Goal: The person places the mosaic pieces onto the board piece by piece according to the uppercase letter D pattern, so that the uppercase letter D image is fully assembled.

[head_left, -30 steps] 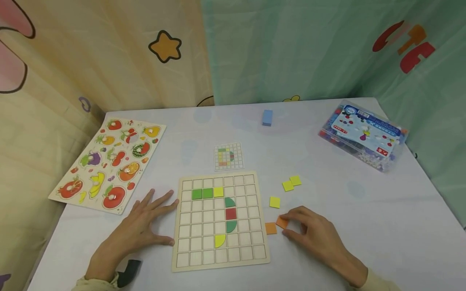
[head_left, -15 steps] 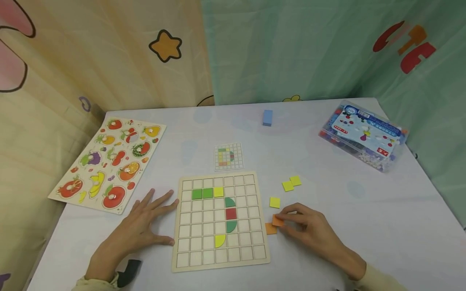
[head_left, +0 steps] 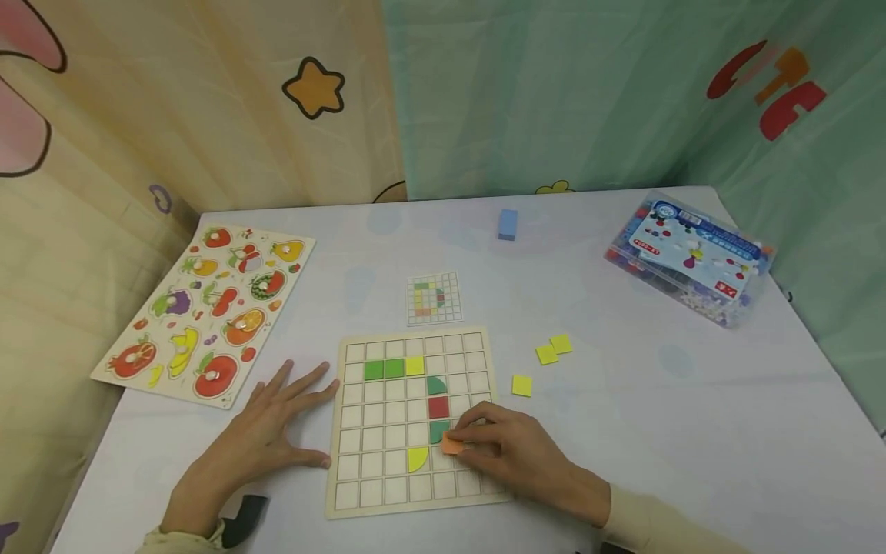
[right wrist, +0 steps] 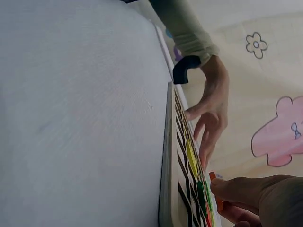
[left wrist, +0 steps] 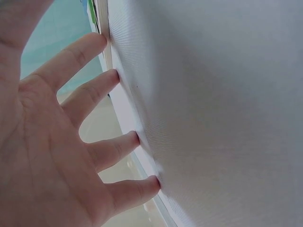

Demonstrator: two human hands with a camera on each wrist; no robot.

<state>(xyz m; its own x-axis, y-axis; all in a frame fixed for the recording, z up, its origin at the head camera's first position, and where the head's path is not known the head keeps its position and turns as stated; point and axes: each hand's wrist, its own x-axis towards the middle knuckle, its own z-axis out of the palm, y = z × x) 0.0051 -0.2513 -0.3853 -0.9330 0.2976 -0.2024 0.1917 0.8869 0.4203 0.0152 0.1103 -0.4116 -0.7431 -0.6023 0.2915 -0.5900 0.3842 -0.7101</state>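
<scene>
My right hand (head_left: 515, 450) pinches an orange square tile (head_left: 452, 444) above the wooden grid board (head_left: 337, 492), near the lower dark green quarter-round piece (head_left: 439, 431). Whether a second orange tile is in the fingers or under the hand, I cannot tell. The left hand (head_left: 266, 427) lies with fingers spread, fingertips and thumb at the board's left edge; the left wrist view shows those fingers (left wrist: 92, 94) straight. On the board sit two green squares (head_left: 384, 370), a yellow square (head_left: 414, 365), another quarter-round (head_left: 436, 385), a red square (head_left: 438, 407) and a yellow quarter-round (head_left: 418, 459).
Behind the board lies a small printed grid card (head_left: 434, 298). Three yellow tiles (head_left: 522, 385) rest to its right. A fruit puzzle board (head_left: 231, 362) is at left, a blue block (head_left: 508, 225) at the back, and a clear plastic box (head_left: 692, 258) at far right.
My right hand has carried the orange tile leftward from the table beside the board to over the grid. The other orange tile beside the board is out of sight. My left hand stays put.
</scene>
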